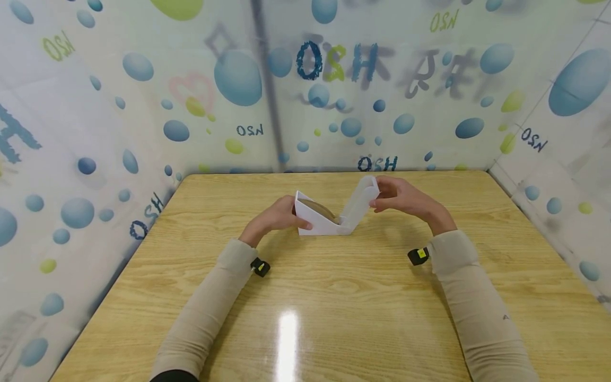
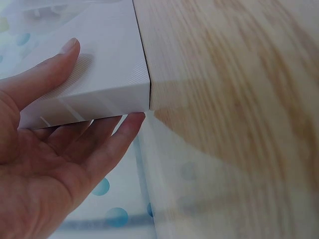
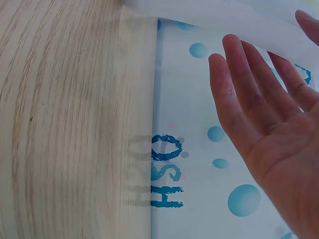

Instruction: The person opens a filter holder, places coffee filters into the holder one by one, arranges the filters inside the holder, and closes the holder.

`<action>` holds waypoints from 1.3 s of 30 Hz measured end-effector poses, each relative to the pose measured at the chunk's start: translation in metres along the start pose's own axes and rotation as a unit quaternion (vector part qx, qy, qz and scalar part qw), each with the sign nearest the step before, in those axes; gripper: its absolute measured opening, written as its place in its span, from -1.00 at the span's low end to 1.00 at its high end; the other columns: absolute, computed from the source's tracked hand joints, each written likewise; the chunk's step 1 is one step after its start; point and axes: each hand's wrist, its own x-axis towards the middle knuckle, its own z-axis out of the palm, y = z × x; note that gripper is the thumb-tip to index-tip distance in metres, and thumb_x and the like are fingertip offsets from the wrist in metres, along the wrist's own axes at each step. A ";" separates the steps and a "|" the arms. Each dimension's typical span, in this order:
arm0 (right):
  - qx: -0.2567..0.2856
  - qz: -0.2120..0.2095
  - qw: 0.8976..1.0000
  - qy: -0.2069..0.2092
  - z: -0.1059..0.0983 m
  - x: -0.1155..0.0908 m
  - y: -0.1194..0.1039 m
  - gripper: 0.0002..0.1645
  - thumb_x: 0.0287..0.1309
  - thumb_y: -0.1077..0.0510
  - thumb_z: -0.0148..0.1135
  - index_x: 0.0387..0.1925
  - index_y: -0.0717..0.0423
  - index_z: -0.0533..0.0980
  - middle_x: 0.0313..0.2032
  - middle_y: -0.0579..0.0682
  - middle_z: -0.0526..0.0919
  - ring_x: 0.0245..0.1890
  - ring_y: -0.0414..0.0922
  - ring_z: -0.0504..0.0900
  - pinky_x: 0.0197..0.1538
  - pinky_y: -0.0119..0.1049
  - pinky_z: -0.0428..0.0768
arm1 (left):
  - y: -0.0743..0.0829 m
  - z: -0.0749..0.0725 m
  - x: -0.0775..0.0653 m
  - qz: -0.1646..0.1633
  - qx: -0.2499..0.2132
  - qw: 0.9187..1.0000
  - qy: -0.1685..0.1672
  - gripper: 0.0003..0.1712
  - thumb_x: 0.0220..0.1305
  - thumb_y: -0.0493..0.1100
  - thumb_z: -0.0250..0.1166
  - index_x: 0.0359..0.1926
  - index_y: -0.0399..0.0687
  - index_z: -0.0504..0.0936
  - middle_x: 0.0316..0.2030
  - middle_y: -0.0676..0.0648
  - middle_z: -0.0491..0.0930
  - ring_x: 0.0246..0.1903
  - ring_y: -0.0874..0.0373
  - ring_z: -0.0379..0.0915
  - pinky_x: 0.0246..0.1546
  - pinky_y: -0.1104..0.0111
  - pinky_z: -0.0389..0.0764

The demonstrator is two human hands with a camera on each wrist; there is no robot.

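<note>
A white box (image 1: 319,225) with a slanted opening sits toward the back of the table. Inside it shows something tan with a curved top edge (image 1: 321,209), its lower part hidden by the front wall. My left hand (image 1: 282,213) grips the box's left end, thumb on the front face and fingers behind; the left wrist view shows the white wall (image 2: 109,102) between them. The hinged lid (image 1: 359,202) is swung up and leans to the right. My right hand (image 1: 403,198) holds that lid by its outer end, with the fingers (image 3: 251,92) fairly straight against it.
The wooden table (image 1: 348,302) stretches toward me, with a bright light reflection in front. Patterned sheets with blue and green dots (image 1: 238,79) hang behind the table and along both sides. Each wrist carries a small black camera (image 1: 418,257).
</note>
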 end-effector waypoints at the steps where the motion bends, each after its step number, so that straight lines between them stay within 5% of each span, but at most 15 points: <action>1: 0.000 0.001 1.000 0.001 0.000 0.000 0.000 -0.40 0.37 0.14 0.29 0.37 0.10 0.36 0.18 0.15 0.62 0.07 -0.07 0.68 0.20 0.26 0.57 | 0.000 0.000 0.000 0.001 0.000 1.000 0.000 -0.52 0.18 -0.25 0.51 0.11 -0.24 0.62 -0.02 -0.22 0.74 -0.14 0.08 0.67 -0.19 0.35 0.60; 29: -0.031 -0.007 0.999 0.021 0.009 0.004 -0.006 -0.41 0.35 0.16 0.30 0.34 0.17 0.37 0.14 0.24 0.62 0.09 0.21 0.65 0.07 -0.01 0.70 | -0.001 0.001 0.001 -0.007 0.002 1.000 0.001 -0.52 0.17 -0.25 0.52 0.11 -0.21 0.62 -0.01 -0.21 0.74 -0.14 0.08 0.66 -0.19 0.35 0.59; 39: -0.027 -0.018 0.999 0.019 0.012 0.007 -0.008 -0.45 0.37 0.18 0.28 0.31 0.19 0.39 0.10 0.22 0.63 0.02 0.06 0.70 0.07 0.06 0.69 | -0.001 0.001 0.001 -0.007 -0.004 1.000 0.000 -0.51 0.18 -0.25 0.51 0.13 -0.21 0.61 0.01 -0.21 0.73 -0.12 0.06 0.67 -0.16 0.34 0.60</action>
